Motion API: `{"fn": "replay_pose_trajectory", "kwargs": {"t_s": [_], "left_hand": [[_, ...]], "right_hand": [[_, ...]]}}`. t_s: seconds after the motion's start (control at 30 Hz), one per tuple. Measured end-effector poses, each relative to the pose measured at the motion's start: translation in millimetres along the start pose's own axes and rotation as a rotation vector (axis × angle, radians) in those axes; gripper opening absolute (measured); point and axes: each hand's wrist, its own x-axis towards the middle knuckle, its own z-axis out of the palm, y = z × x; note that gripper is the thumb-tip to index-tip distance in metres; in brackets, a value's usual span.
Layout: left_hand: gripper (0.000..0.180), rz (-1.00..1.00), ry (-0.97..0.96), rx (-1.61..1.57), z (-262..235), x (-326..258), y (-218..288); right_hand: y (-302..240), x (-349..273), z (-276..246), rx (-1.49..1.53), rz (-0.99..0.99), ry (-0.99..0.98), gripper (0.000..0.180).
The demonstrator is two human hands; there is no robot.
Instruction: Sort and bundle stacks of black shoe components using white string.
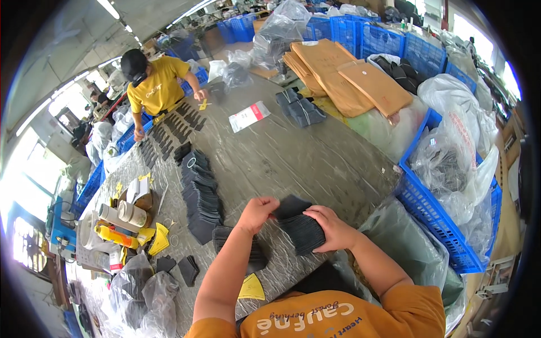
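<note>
Supplies at the far left: rolls of tape [125, 214] and a yellow tube [115, 235] lay at the table's left end, beside crumpled clear bags [143, 293], well apart from the hands.
Laid-out row: a long overlapping line of black fabric pieces [200, 194] ran up the grey table [293, 158] toward a co-worker in a yellow shirt [158, 84], who bent over more rows of the same pieces.
Near pile: a short stack [234, 242] of the same dark pieces sat on the table under the left forearm, with a yellow card [252, 288] beside it.
Left hand [256, 214]: fingers pinched closed on the top piece [292, 206], lifting it off the bundle.
Bundle: a thick stack of black pieces [304, 232] was held just above the table's near edge, between the two hands.
Right hand [332, 228]: fingers wrapped firmly round the bundle's right side, thumb on top.
Doing it well: the pinch probably needed to catch one layer only, so the right thumb should have fanned the edges while its grip kept the rest square.
Risk: a loose hold would likely have let several pieces slide off together.
Right side: a blue crate [434, 219] lined with clear plastic stood just beside the table.
</note>
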Motion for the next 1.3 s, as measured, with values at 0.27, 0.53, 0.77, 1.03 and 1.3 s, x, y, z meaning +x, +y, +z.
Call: {"fn": "replay_pose_trajectory", "kwargs": {"t_s": [0.27,0.53,0.77,1.03,1.3], "left_hand": [[0.020,-0.070,-0.184,0.524,18.7,0.7,7.1],[0.025,0.189,-0.160,0.974,24.3,4.6,1.7],[0.018,0.382,0.277,0.112,50.6,-43.6,-43.2],[0.079,0.619,-0.087,0.350,45.7,-49.1,-40.9],[0.106,0.607,-0.111,0.940,39.1,-67.4,-6.8]], "right_hand": [[1.3,-3.1,2.9,0.018,0.011,0.007,0.102],[8.4,4.3,3.9,0.004,-0.032,-0.043,0.110],[-8.7,28.2,16.5,0.013,-0.050,-0.001,0.106],[5.8,7.4,35.3,-0.035,0.107,0.172,0.121],[-4.3,22.0,13.4,-0.079,0.137,-0.045,0.115]]}}
